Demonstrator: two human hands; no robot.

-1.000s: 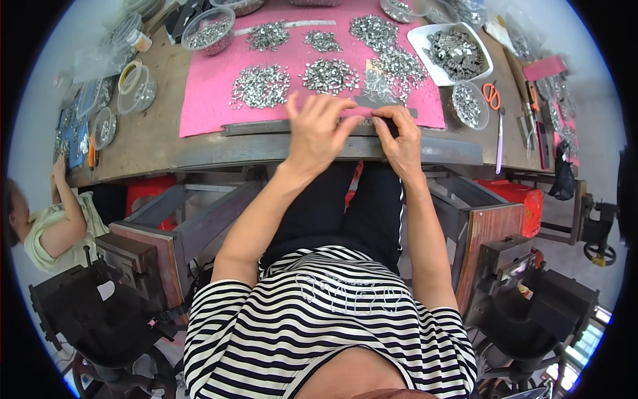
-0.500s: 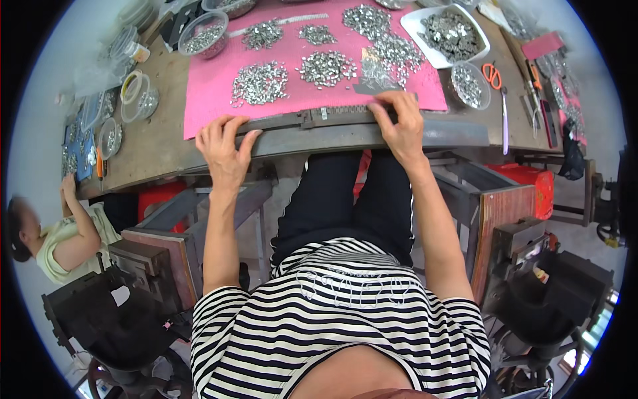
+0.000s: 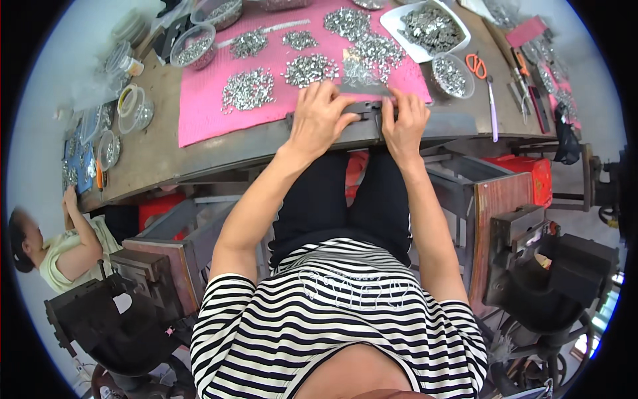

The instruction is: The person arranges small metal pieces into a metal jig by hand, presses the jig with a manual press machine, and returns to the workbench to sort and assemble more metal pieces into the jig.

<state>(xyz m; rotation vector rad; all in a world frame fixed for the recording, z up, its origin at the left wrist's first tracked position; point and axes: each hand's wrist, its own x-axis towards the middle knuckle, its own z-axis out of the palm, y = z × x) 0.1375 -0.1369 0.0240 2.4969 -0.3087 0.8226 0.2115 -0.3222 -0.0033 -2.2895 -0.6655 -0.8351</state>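
At the front edge of the bench, a dark, narrow metal bar fixture (image 3: 364,108) lies along a grey steel rail (image 3: 448,124). My left hand (image 3: 316,121) is closed over the fixture's left part, its thumb in front and its fingers reaching behind. Close by, my right hand (image 3: 404,125) pinches the right part, with thumb and index finger near a small upright piece. Both hands hide much of the fixture. Just behind lies a thin grey plate (image 3: 372,88), with a heap of small shiny metal parts (image 3: 310,70) to its left on a pink mat (image 3: 199,123).
More metal parts fill a white tray (image 3: 404,33), a clear tub (image 3: 453,75) and a round bowl (image 3: 193,46). Orange-handled scissors (image 3: 476,65) and a purple-handled tool (image 3: 492,110) lie at right. Another person (image 3: 70,243) sits at the far left.
My left hand has slid right along the fixture and now sits close to my right hand. The right hand has stayed near the right part, its fingers more curled. The view has shifted slightly.
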